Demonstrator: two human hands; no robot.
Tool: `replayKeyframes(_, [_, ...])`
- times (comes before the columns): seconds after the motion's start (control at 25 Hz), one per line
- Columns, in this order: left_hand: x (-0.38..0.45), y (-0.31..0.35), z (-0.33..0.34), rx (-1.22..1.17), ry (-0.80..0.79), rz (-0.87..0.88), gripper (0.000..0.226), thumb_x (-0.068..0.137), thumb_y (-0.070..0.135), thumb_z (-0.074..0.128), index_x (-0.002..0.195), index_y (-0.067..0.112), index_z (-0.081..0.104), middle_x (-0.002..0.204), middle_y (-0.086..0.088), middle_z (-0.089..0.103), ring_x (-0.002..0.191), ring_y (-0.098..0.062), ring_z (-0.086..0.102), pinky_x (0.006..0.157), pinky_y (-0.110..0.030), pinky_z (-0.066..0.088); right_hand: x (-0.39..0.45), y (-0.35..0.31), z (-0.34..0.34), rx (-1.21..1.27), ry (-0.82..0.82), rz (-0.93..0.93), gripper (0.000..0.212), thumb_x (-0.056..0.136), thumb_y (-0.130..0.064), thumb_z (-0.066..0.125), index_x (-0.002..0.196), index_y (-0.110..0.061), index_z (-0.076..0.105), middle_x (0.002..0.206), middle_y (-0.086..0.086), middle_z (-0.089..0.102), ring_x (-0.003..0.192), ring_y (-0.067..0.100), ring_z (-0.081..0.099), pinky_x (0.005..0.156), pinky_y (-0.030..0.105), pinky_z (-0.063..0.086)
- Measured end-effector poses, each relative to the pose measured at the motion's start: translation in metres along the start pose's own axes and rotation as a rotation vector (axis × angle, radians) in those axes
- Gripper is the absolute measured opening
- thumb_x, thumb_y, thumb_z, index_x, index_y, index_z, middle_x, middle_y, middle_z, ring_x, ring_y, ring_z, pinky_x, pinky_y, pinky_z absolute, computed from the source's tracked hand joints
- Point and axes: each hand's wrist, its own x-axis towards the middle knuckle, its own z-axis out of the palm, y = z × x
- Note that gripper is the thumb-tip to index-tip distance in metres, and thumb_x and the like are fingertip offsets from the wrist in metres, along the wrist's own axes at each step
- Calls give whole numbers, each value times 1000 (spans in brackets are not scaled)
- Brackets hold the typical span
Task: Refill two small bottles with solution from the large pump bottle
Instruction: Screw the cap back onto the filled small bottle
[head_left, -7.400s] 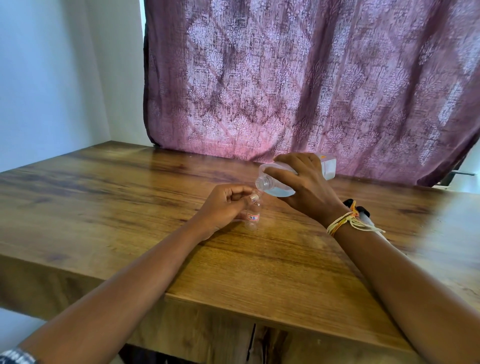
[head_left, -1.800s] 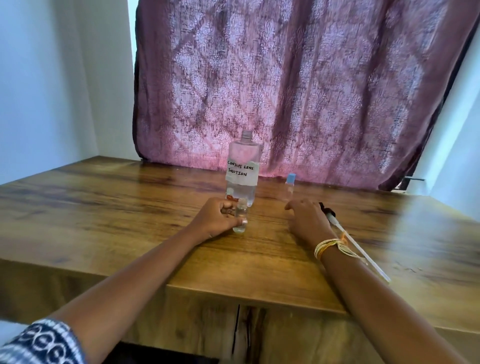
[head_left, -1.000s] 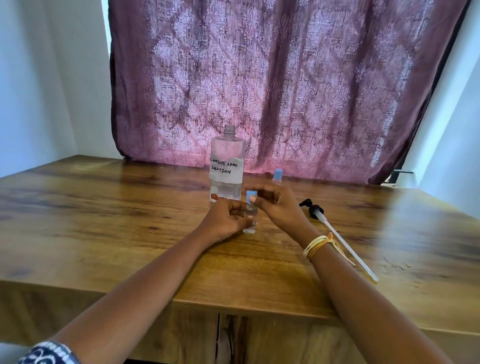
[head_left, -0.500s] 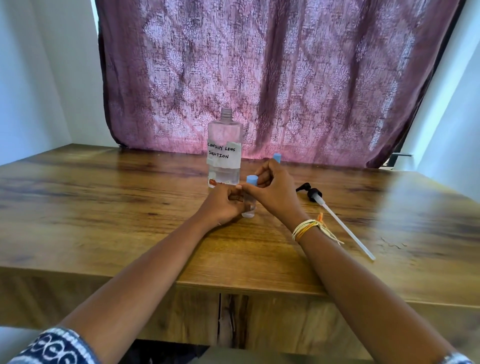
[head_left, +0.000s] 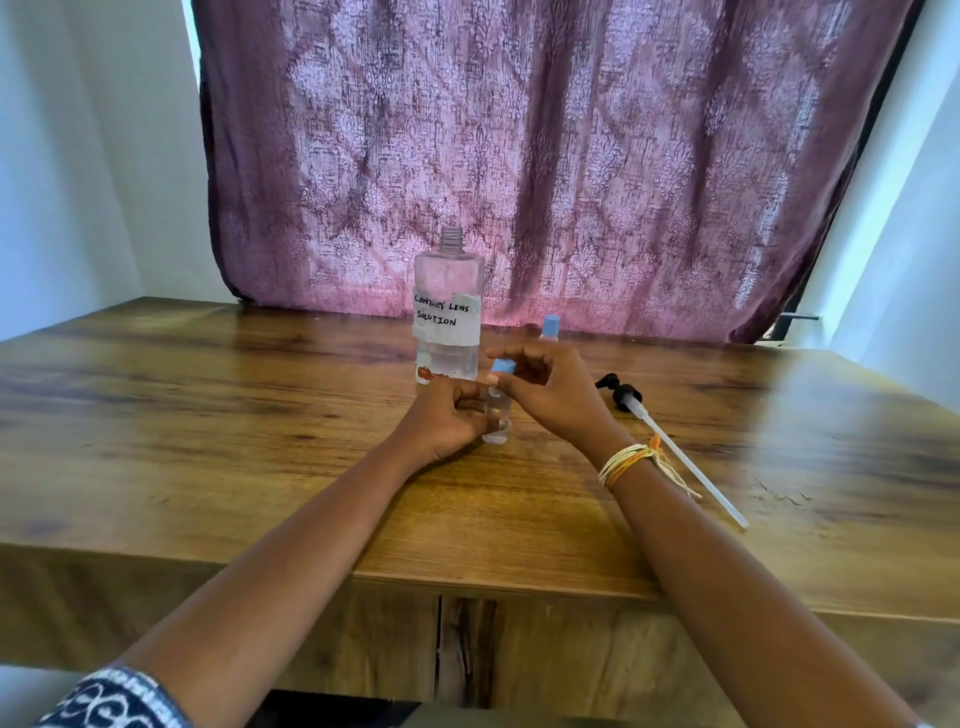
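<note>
A small clear bottle (head_left: 497, 415) stands upright on the wooden table (head_left: 260, 457), and my left hand (head_left: 447, 415) grips its body. My right hand (head_left: 550, 389) pinches the light blue cap (head_left: 503, 367) on top of that bottle. Just behind stands the large clear bottle (head_left: 448, 312) labelled "contact lens solution", its neck open with no pump on it. A second small bottle with a blue cap (head_left: 549, 327) stands behind my right hand, mostly hidden. The black pump head with its long white tube (head_left: 670, 447) lies on the table to the right.
A purple patterned curtain (head_left: 545, 156) hangs right behind the table's far edge. White walls stand at left and right. The table's front edge runs under my forearms.
Since 7.4 s ago the large bottle was set down upright. My right hand then brought a blue cap onto the small bottle and keeps hold of it; my left hand stays on the bottle.
</note>
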Motion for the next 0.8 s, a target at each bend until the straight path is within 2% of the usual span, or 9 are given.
replayKeyframes(0.12, [1,2,0,25,7,0,33,74,15,80,106,11,73,96,-1,76,90,-11,70,90,-35,54,0,-1,2,-168,90,23,30,73,-27,83,98,-15,71,75,-3,67,64,1,57,59,10,46])
replayKeyframes(0.2, [0,3,0,30,11,-1,32,75,14,79,106,9,72,99,-3,75,93,-12,70,91,-34,54,-1,-3,6,-238,149,47,31,71,-33,84,89,-19,64,70,-8,60,59,1,51,54,9,42])
replayKeyframes(0.32, [-1,3,0,5,17,2,26,76,10,77,101,10,72,94,-2,76,89,-10,71,87,-32,55,-3,-3,11,-211,145,68,43,69,-42,83,98,-20,61,79,-8,62,67,1,56,57,8,43])
replayKeyframes(0.36, [-1,3,0,-3,13,2,24,76,9,77,99,11,73,88,2,76,84,-6,70,83,-29,54,-2,-3,9,-119,110,83,48,71,-38,82,109,-18,61,91,-6,66,79,1,60,64,6,45])
replayKeyframes(0.44, [-1,2,0,-6,-1,-6,25,75,12,79,99,13,75,77,11,73,73,2,67,76,-24,51,1,-3,2,120,21,108,50,80,-13,76,126,-8,58,115,4,67,101,4,63,81,11,50])
replayKeyframes(0.52, [0,2,0,-11,4,-21,30,73,16,81,102,16,75,87,7,76,82,-4,70,84,-30,55,1,-2,-6,212,-47,72,41,84,10,64,124,2,60,120,13,67,105,8,65,88,19,53])
replayKeyframes(0.56, [1,2,0,-8,8,-23,31,73,16,82,103,17,75,93,3,77,88,-9,71,90,-34,55,1,-2,-8,214,-63,53,38,84,15,60,120,3,62,118,14,68,103,9,66,89,21,54])
replayKeyframes(0.68, [0,3,0,-15,11,-18,31,73,15,81,103,15,75,97,-2,77,92,-13,72,94,-37,55,0,-2,-9,200,-52,57,34,82,13,64,114,-1,67,106,8,70,89,0,69,83,18,55])
replayKeyframes(0.8, [0,3,0,2,17,-9,31,73,14,82,102,16,75,97,-2,77,93,-13,71,93,-36,55,1,1,-7,171,-5,65,28,77,-1,77,104,-4,71,94,7,73,83,8,71,77,21,56])
